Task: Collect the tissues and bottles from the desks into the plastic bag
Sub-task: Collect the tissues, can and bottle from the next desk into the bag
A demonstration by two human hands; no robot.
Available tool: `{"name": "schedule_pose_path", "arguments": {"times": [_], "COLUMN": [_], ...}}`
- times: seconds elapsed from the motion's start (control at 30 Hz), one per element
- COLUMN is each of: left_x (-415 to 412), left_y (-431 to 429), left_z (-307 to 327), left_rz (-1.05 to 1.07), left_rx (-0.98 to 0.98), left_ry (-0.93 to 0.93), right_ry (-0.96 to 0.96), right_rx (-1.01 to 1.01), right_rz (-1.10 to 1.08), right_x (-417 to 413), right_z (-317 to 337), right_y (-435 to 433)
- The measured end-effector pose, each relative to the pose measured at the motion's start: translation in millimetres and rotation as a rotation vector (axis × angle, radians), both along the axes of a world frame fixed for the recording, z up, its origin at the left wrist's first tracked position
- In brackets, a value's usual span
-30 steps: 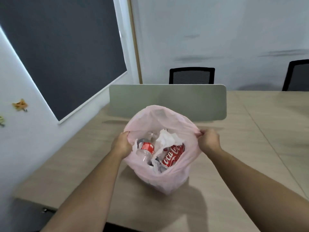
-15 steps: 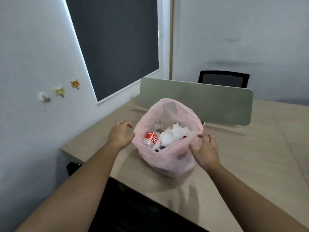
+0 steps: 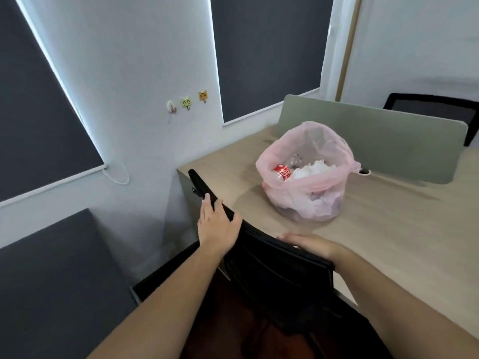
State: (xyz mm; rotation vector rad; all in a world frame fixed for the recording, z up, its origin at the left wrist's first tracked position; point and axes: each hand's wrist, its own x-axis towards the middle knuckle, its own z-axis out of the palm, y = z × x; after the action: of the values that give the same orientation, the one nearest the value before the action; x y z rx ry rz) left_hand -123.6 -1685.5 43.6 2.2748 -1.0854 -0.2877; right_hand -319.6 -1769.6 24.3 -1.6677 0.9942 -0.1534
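Tissues (image 3: 315, 167), crumpled and white, fill the open mouth of the pink plastic bag (image 3: 305, 182), which stands upright on the wooden desk (image 3: 388, 216) just in front of the grey-green divider panel (image 3: 383, 141), with a clear bottle (image 3: 281, 172) bearing a red Coca-Cola label lying beside them against the bag's left wall (a second clear bottle top shows behind it). Neither hand touches the bag: the left hand (image 3: 216, 224) rests on the top edge of the black chair back (image 3: 272, 255), fingers together and laid flat along it. The right hand (image 3: 308, 243) lies over the same edge nearer the desk, fingers extended, though whether they curl around it I cannot tell.
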Motion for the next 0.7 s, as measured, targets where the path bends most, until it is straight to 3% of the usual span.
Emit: {"name": "schedule_pose_path", "arguments": {"times": [0.13, 0.47, 0.7], "left_x": [-11.2, 74.4, 138.8], "left_y": [11.2, 30.9, 45.7], "left_z": [4.6, 13.3, 3.7], "left_rz": [0.008, 0.039, 0.127], "left_rx": [-0.018, 0.013, -0.173], "left_ry": [0.265, 0.463, 0.351], "right_ry": [0.002, -0.121, -0.237], "right_rx": [0.003, 0.155, 0.109], "right_rz": [0.005, -0.167, -0.219], "right_x": [5.0, 97.2, 179.0], "right_z": [5.9, -23.8, -38.4], "right_y": [15.9, 96.5, 164.8]}}
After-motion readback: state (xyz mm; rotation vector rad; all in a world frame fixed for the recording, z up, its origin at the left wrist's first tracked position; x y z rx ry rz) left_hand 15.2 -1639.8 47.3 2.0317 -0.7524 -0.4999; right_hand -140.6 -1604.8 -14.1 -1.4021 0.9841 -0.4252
